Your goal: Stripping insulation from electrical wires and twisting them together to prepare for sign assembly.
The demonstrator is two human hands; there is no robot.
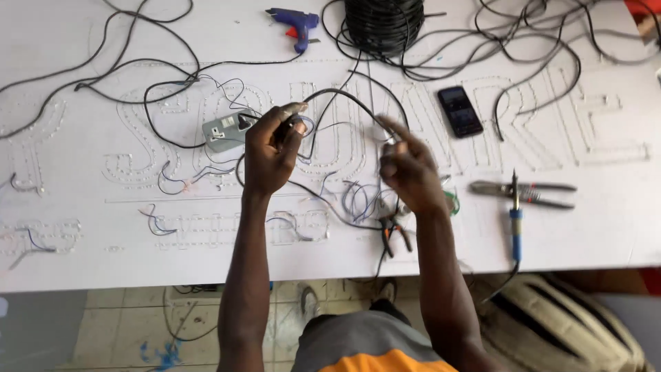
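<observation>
We list: blue glue gun [295, 26], black wire coil [383, 24], phone [460, 111], soldering iron [515, 219], pliers [527, 193], possibly a socket box [226, 131].

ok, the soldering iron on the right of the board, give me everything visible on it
The slim soldering iron with the blue handle lies flat on the white board, near its front edge, metal tip pointing away from the person. The tip crosses the grey-handled pliers lying sideways there. Its dark cord runs off the board's edge toward the floor. Neither hand touches it; the right hand is nearest.
</observation>
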